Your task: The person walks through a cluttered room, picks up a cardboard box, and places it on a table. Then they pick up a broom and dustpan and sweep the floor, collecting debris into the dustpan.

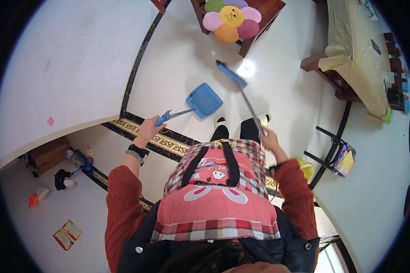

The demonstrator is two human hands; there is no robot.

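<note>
My left hand (149, 129) grips the handle of a blue long-handled dustpan (205, 101), whose pan is in front of my feet, to the left. In my right hand (269, 140) is the grey stick of a broom, and its blue head (231, 73) with dark bristles lies beyond the dustpan, up and to the right. The broom head and the pan are apart. Whether either one touches the floor is hard to tell. I wear a red checked apron (218, 204), and light slippers (265, 119) show below it.
A flower-shaped cushion (232, 20) rests on wooden furniture (247, 47) ahead. At right stand a cloth-covered table (338, 51) and a black-legged stool or chair (341, 155). A white wall (75, 68) rises at left. A patterned tile border (171, 145) crosses the floor.
</note>
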